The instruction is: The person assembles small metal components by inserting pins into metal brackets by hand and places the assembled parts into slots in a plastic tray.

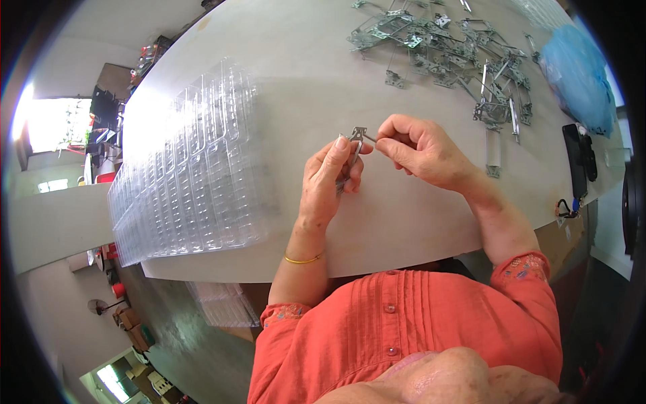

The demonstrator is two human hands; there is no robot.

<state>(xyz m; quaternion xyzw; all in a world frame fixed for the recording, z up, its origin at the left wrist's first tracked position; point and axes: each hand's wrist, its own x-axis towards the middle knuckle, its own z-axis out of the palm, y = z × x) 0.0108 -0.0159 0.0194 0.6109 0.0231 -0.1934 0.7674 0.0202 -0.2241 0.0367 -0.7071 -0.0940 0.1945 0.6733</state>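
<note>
While the left hand point(328, 172) grips a metal bracket point(359, 132) pointing up-frame near centre, the right hand point(418, 149) pinches a thin rod point(369, 139) at its right.

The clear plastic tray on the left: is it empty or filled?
Apparently empty: the tray is see-through, with nothing showing inside; glare blurs part of it.

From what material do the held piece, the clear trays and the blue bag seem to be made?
Held piece: probably metal, from its dull silvery look. Clear trays: likely glossy plastic, transparent with glints. Blue bag: apparently thin plastic film, translucent and wrinkled.
</note>
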